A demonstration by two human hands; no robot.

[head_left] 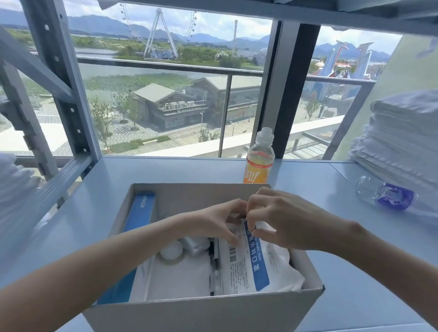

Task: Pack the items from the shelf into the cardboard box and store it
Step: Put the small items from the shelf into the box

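An open cardboard box (pixel 202 320) is seen standing on the pale blue shelf (pixel 350 273), its flaps folded away and its inside in full view. Above the far half of the box both hands are brought together over a white mask packet (pixel 258 264) with a blue stripe, which lies along the right side of the box's floor. The far end of the packet is pinched by the left hand (pixel 216 219), whose fingers are curled down onto it, and by the right hand (pixel 286 219), whose thumb and fingertips are closed on the top of the blue stripe. Against the left wall of the box a long blue carton (pixel 141 212) is stood on edge. In the middle of the box a flat white pouch (pixel 179 277) is laid, with a roll of clear tape (pixel 172 250) and a small silvery object (pixel 196 244) at its far end. Dark pens (pixel 214 264) are lodged between the pouch and the mask packet. Just behind the box an orange drink bottle (pixel 259 160) is set upright. To the right of the box, well apart from it, a clear water bottle (pixel 393 196) with a blue label is laid on its side, beside a stack of folded white cloths (pixel 413 139).
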